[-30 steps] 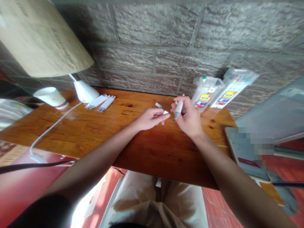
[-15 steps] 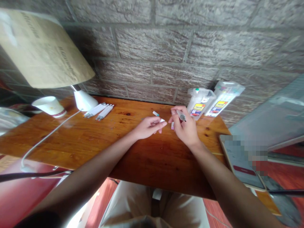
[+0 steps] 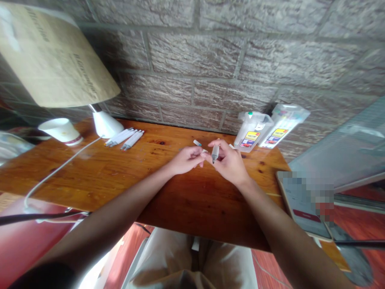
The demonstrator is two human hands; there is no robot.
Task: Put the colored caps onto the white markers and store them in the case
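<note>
My right hand (image 3: 231, 163) is closed round a grey-and-white marker (image 3: 215, 152), whose dark tip points down toward me. Close beside it, my left hand (image 3: 187, 160) pinches a small white piece that looks like a marker cap (image 3: 204, 151). The fingertips of the two hands nearly meet; whether they touch I cannot tell. Just beyond my left fingers a white cap with a teal end (image 3: 197, 143) lies on the wooden table (image 3: 192, 200). Part of a small white piece (image 3: 231, 146) shows behind my right hand.
Two clear plastic marker boxes (image 3: 252, 132) (image 3: 281, 126) stand by the brick wall at the right. Several markers (image 3: 132, 139) lie at the left near a lamp (image 3: 106, 125) and a paper cup (image 3: 61, 131). A tablet-like device (image 3: 303, 208) rests at the right edge.
My right hand has moved slightly left, closer to my left hand. The marker in it has swung from pointing right to pointing down. The purple-ended cap near it no longer shows.
</note>
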